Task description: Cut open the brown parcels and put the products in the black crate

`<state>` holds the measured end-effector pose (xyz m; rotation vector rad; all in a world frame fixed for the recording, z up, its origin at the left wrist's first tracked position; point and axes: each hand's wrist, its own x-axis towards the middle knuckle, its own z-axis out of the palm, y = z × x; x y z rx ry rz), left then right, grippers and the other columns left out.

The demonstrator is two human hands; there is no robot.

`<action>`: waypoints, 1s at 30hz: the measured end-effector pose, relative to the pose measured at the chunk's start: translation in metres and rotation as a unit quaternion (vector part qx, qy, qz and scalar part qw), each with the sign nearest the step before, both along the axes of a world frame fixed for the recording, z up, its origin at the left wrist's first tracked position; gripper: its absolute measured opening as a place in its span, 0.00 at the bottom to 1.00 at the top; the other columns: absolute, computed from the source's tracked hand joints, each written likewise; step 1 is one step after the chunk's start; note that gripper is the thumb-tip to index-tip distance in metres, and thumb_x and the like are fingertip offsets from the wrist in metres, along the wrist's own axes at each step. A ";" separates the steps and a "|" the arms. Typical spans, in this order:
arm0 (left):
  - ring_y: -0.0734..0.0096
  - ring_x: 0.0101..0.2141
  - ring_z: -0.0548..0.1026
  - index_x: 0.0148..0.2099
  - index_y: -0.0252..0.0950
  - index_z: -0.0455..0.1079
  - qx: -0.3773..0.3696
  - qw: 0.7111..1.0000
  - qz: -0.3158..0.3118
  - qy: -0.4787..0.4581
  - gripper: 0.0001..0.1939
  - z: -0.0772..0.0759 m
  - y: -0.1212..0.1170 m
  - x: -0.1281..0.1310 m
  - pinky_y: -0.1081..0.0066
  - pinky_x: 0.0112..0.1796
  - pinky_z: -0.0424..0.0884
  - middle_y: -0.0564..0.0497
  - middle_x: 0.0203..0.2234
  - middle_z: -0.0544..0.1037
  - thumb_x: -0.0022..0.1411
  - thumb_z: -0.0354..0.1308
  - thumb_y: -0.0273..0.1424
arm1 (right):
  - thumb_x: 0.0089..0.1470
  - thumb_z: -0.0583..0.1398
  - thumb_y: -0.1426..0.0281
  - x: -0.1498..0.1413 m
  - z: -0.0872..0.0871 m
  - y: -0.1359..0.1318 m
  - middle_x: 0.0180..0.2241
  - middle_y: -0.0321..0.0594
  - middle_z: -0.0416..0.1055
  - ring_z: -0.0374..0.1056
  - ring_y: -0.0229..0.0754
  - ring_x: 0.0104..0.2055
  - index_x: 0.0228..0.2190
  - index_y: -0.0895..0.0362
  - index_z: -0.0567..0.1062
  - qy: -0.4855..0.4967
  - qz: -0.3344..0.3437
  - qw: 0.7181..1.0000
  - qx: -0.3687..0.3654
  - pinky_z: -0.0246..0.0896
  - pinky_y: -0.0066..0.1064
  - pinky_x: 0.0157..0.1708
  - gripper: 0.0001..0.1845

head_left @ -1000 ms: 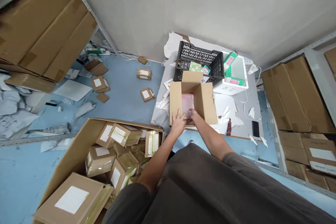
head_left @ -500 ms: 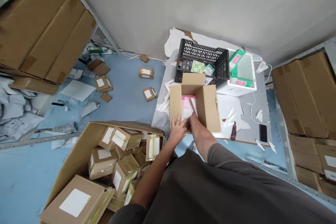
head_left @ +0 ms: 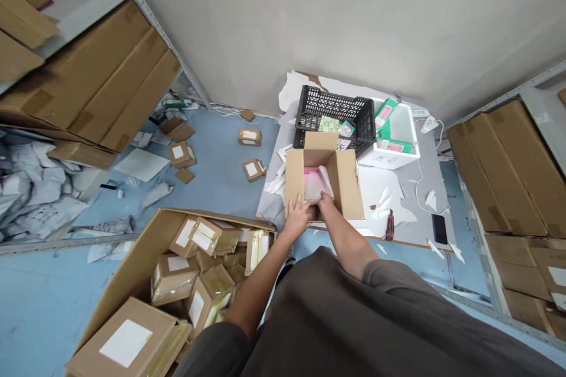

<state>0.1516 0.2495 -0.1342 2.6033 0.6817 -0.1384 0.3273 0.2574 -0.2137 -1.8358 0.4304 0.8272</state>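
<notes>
An opened cardboard box [head_left: 349, 188] stands at the table's front edge with its flaps folded out. My left hand [head_left: 297, 215] lies on its near left corner, fingers spread over the left flap. Reaching inside, my right hand [head_left: 326, 200] is closed on the near right corner of a flat pink-and-white packet [head_left: 313, 184], which looks wrapped in clear film. My right fingertips are partly hidden. Just behind the box is a black plastic crate [head_left: 338, 105] holding small green-and-white boxes.
A white foam box [head_left: 387, 157] with green-and-pink cartons stands beside the crate. A red utility knife [head_left: 390, 225], a phone [head_left: 439, 228] and paper scraps lie on the right of the table [head_left: 415, 188]. At my left, a large carton [head_left: 119, 274] holds several taped parcels. Shelving flanks both sides.
My right hand has shifted inside the box, and the packet's pink edge shows now where it looked paler a second ago. My left hand stays on the flap. The whole view has swung slightly.
</notes>
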 end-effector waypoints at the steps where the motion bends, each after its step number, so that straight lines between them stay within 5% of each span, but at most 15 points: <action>1: 0.34 0.76 0.41 0.41 0.42 0.85 0.004 1.000 0.004 0.000 0.07 0.001 0.000 0.000 0.29 0.70 0.39 0.46 0.71 0.67 0.59 0.72 0.34 | 0.58 0.64 0.72 0.000 0.007 0.003 0.28 0.38 0.75 0.77 0.48 0.38 0.39 0.60 0.76 0.000 -0.018 1.000 0.003 0.76 0.35 0.41 0.07; 4: 0.33 0.76 0.44 0.38 0.40 0.84 0.012 1.000 0.016 0.001 0.06 0.005 0.002 -0.003 0.30 0.70 0.39 0.44 0.69 0.68 0.57 0.74 0.34 | 0.54 0.67 0.75 0.000 0.029 0.007 0.32 0.39 0.79 0.78 0.46 0.40 0.43 0.60 0.76 -0.005 -0.064 0.998 0.023 0.77 0.31 0.39 0.13; 8: 0.33 0.74 0.53 0.39 0.39 0.84 0.014 1.000 0.024 -0.003 0.10 0.006 0.011 -0.008 0.36 0.71 0.46 0.38 0.59 0.76 0.54 0.76 0.33 | 0.52 0.69 0.76 0.004 0.062 -0.007 0.33 0.41 0.81 0.80 0.45 0.40 0.45 0.60 0.77 0.008 -0.080 0.987 0.137 0.79 0.29 0.35 0.17; 16: 0.40 0.72 0.58 0.34 0.42 0.82 0.044 0.999 0.031 -0.006 0.08 0.013 0.045 -0.035 0.46 0.72 0.52 0.40 0.54 0.80 0.49 0.75 0.29 | 0.50 0.74 0.75 0.044 0.132 -0.090 0.42 0.45 0.85 0.82 0.50 0.45 0.47 0.58 0.80 0.044 -0.015 0.930 0.364 0.83 0.36 0.40 0.22; 21: 0.36 0.73 0.55 0.40 0.41 0.83 0.009 0.998 0.069 0.001 0.16 0.026 0.042 -0.049 0.44 0.71 0.53 0.40 0.59 0.78 0.45 0.75 0.26 | 0.54 0.72 0.73 0.057 0.142 -0.146 0.48 0.45 0.84 0.80 0.49 0.55 0.48 0.57 0.82 0.066 -0.034 0.891 0.448 0.81 0.36 0.52 0.18; 24: 0.40 0.70 0.63 0.62 0.38 0.77 -0.095 0.978 0.155 -0.104 0.31 0.035 0.014 -0.019 0.46 0.68 0.62 0.38 0.63 0.76 0.54 0.71 0.30 | 0.57 0.70 0.74 0.061 0.136 -0.172 0.48 0.44 0.84 0.79 0.47 0.57 0.46 0.56 0.82 0.091 -0.071 0.883 0.455 0.80 0.35 0.53 0.14; 26: 0.51 0.64 0.73 0.73 0.38 0.64 -0.214 0.924 0.226 -0.221 0.35 0.039 -0.017 0.023 0.53 0.63 0.70 0.38 0.64 0.75 0.67 0.63 0.37 | 0.58 0.68 0.74 0.065 0.129 -0.184 0.48 0.43 0.84 0.78 0.46 0.58 0.45 0.55 0.82 0.106 -0.090 0.879 0.456 0.79 0.34 0.54 0.12; 30: 0.56 0.56 0.80 0.69 0.34 0.65 -0.393 0.807 0.248 -0.365 0.32 0.033 -0.085 0.128 0.60 0.55 0.78 0.37 0.59 0.79 0.71 0.59 0.46 | 0.59 0.69 0.72 0.086 0.110 -0.210 0.48 0.42 0.84 0.78 0.45 0.58 0.46 0.55 0.82 0.129 -0.096 0.873 0.460 0.79 0.36 0.54 0.12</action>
